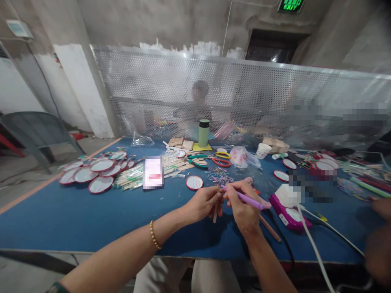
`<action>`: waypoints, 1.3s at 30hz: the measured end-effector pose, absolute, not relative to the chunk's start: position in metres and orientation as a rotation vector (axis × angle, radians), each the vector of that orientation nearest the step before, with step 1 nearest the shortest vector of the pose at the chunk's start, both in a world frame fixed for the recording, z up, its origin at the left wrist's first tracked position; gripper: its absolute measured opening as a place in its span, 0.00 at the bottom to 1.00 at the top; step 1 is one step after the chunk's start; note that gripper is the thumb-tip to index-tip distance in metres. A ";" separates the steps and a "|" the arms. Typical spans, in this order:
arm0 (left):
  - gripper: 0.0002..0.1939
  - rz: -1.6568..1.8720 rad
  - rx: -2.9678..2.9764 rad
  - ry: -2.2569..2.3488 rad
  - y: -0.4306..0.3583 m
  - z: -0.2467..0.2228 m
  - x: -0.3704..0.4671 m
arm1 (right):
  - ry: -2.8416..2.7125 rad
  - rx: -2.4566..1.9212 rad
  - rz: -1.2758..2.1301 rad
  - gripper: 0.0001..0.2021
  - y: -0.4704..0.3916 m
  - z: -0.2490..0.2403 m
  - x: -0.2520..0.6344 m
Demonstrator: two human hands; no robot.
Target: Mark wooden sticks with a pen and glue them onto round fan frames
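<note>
My left hand (205,202) pinches a thin flat wooden stick (215,213), which points downward out of the fingers. Between the fingers of my right hand (244,211) is a slim purple pen-like tool (249,200), its tip close to the top of the stick. Both hands meet above the front middle of the blue table. Just beyond them lie a white disc with a red rim (194,182) and a pile of small coloured pieces (219,176). A pinkish-brown rod (270,228) rests beside my right wrist.
Stacked red-rimmed discs (84,174) and a bundle of wrapped sticks (131,176) lie left. Behind are green-handled pliers (198,163), a green bottle (203,133) and a paper cup (263,151). A magenta power strip (288,213) with cables stands right, near another person's blurred hand (381,209).
</note>
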State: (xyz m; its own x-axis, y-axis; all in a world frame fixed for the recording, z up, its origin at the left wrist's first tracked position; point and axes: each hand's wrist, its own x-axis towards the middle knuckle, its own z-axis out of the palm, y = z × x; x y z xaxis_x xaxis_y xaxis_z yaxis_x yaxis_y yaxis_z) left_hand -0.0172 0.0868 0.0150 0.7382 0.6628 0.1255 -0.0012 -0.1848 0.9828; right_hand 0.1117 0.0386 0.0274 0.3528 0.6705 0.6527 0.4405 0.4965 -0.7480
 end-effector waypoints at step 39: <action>0.33 0.654 1.689 0.543 0.086 0.016 -0.018 | -1.296 -1.059 0.203 0.10 0.038 0.027 0.111</action>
